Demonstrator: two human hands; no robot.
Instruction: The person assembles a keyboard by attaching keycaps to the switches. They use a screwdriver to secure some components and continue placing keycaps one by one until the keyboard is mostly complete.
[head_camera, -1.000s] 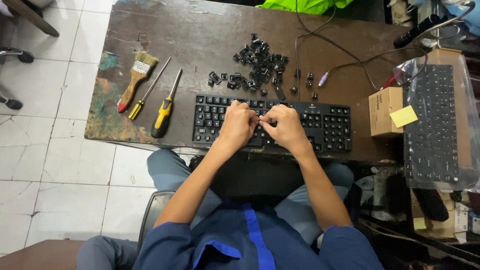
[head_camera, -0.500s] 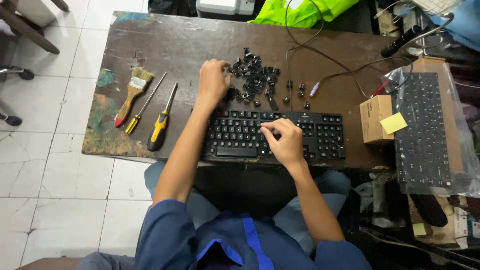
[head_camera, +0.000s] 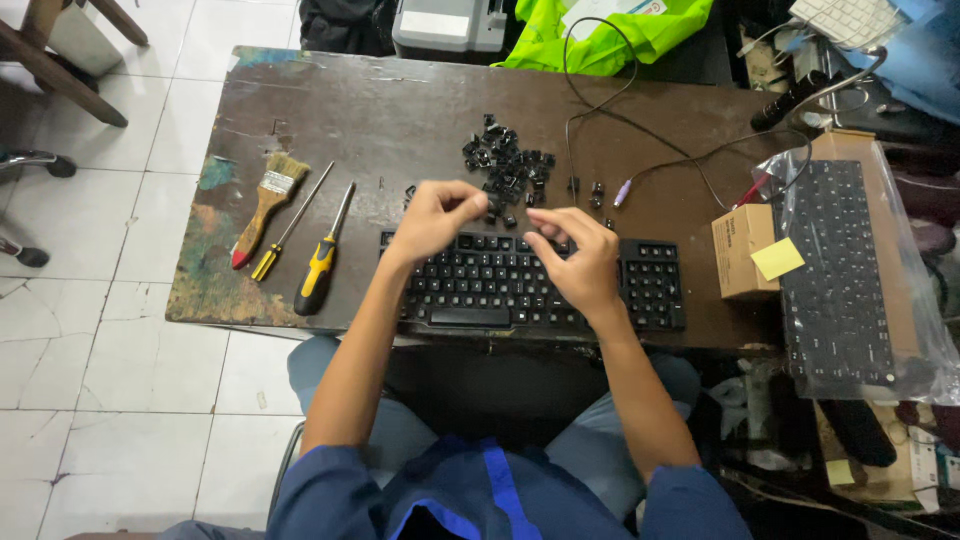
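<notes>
While raised over black keyboard (head_camera: 530, 285) on desk (head_camera: 350, 110): left hand (head_camera: 432, 218) grip pinched, contents too small to tell; right hand (head_camera: 578, 258) loosely curled, empty. Loose keycaps (head_camera: 505, 165) beyond: light, rigid, slippery; best pinched by sides.

Black rectangular plastic keyboard (head_camera: 530, 285), heap of loose black plastic keycaps (head_camera: 505, 165) at twelve o'clock of it, dark brown scuffed wooden table (head_camera: 400, 110) smeared teal and orange at nine o'clock, yellow-and-black-handled screwdriver (head_camera: 322, 262), red-tipped wooden-handled paintbrush (head_camera: 262, 208), tan cardboard box (head_camera: 742, 250), yellow sticky note (head_camera: 777, 259)

Even daylight, soft shadows, sharp focus.
</notes>
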